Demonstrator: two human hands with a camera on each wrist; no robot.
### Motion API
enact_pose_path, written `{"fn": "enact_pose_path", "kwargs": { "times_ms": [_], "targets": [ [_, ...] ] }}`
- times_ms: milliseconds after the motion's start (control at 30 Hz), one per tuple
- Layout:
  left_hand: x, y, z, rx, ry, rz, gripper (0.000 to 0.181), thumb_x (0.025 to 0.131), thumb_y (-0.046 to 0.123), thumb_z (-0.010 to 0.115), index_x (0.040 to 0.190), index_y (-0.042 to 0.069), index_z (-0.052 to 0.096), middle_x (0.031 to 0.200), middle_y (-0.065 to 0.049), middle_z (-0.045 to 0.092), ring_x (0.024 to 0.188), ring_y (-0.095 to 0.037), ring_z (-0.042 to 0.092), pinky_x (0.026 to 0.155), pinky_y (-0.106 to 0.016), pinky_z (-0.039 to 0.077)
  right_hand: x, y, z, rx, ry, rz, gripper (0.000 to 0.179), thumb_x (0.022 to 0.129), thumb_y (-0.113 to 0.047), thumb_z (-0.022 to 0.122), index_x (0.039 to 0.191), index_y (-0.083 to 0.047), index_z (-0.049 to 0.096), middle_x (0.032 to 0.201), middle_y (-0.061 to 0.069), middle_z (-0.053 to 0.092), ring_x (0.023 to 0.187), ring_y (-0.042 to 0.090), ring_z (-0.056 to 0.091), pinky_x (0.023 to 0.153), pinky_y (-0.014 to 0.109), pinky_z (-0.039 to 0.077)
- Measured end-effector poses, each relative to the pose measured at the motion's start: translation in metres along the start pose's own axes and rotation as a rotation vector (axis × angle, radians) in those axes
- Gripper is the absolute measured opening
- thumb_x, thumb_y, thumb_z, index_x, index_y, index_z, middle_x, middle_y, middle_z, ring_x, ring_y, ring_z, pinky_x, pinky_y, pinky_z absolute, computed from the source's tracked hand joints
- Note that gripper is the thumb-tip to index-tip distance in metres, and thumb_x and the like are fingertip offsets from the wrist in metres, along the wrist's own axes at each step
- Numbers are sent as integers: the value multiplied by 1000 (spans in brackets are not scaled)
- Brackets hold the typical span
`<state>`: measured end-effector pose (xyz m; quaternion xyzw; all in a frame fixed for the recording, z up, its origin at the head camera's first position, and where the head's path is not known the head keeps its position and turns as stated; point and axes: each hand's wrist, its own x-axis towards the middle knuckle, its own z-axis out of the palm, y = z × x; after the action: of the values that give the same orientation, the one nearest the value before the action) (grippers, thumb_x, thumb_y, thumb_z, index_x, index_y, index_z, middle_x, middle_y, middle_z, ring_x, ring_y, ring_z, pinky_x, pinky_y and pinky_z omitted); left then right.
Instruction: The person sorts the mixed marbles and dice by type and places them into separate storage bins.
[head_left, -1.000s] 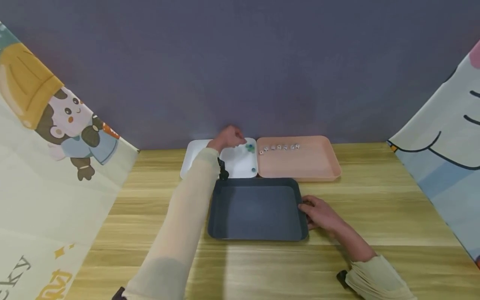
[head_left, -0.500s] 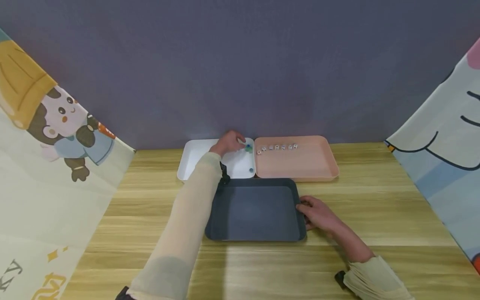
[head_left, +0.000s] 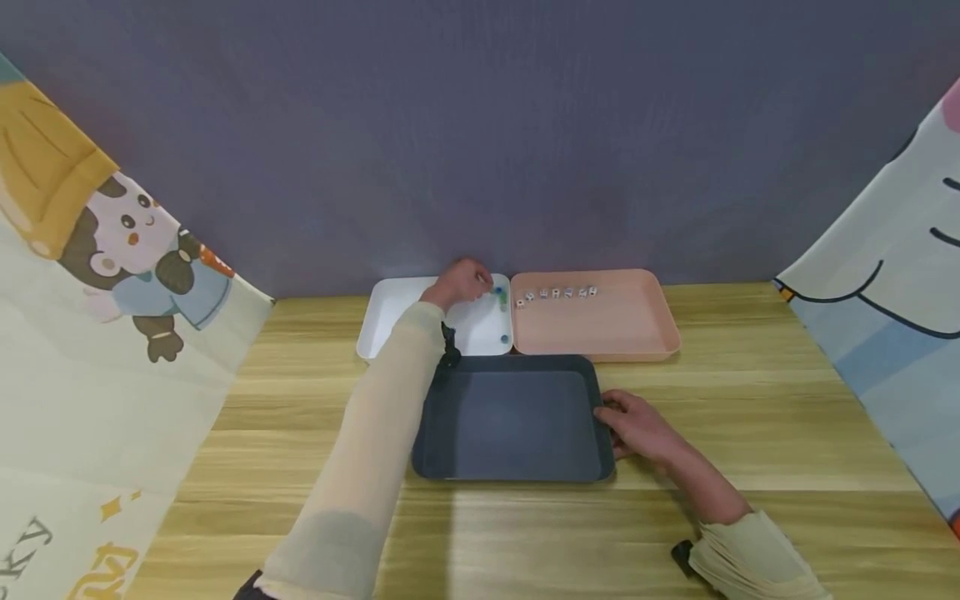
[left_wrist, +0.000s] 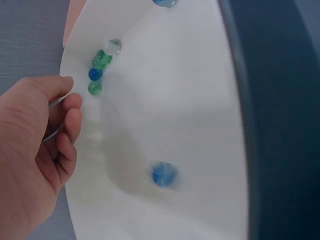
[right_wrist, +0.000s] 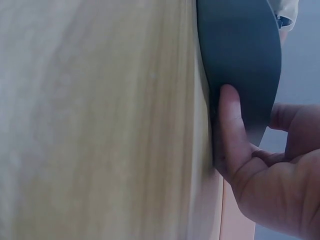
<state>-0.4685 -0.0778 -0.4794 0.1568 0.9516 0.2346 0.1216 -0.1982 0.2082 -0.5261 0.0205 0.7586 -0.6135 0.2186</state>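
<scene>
My left hand (head_left: 462, 282) hovers over the far side of the white tray (head_left: 390, 312). Its fingers are loosely bent, with nothing visible between them in the left wrist view. Just past the fingertips, several green, blue and clear marbles (left_wrist: 95, 74) lie in a short row by the tray wall. A blurred blue marble (left_wrist: 164, 174) is out on the tray floor. One more marble (head_left: 505, 339) sits in the near right corner. My right hand (head_left: 636, 427) grips the right rim of the dark tray (head_left: 517, 421), thumb and fingers on either side of its wall.
A pink tray (head_left: 607, 321) adjoins the white one on the right, with several white dice (head_left: 556, 293) in a row along its far part. All trays stand on a wood-grain table (head_left: 300, 433). A dark backdrop (head_left: 480, 142) rises behind them.
My left hand has lowered slightly over the white tray. The marbles beside its fingertips have shifted from a cluster into a line. My right hand keeps its hold on the dark tray.
</scene>
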Motion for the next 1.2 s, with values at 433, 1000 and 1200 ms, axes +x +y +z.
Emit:
{"fn": "enact_pose_path", "kwargs": {
  "times_ms": [433, 1000, 1200],
  "targets": [
    [-6, 2, -9, 113, -52, 39, 37, 102, 35, 50, 90, 6, 71, 67, -2, 57, 53, -14, 46, 53, -29, 40, 9, 0, -6, -70, 26, 9, 48, 102, -19, 47, 138, 12, 36, 100, 21, 57, 72, 24, 60, 61, 40, 56],
    [-95, 9, -28, 231, -2, 216, 31, 102, 23, 47, 123, 8, 63, 107, -4, 64, 87, -19, 60, 81, -38, 48, 26, -1, -17, -41, 17, 15, 53, 105, -30, 45, 139, 9, 36, 100, 20, 59, 74, 26, 63, 61, 41, 55],
    [-146, 10, -23, 342, 117, 227, 34, 99, 26, 54, 129, 10, 59, 125, -9, 59, 109, -27, 58, 85, -44, 48, 25, -9, -22, -268, 126, -36, 62, 104, -38, 44, 141, 9, 31, 115, 27, 54, 89, 31, 61, 71, 42, 52]
  ]
}}
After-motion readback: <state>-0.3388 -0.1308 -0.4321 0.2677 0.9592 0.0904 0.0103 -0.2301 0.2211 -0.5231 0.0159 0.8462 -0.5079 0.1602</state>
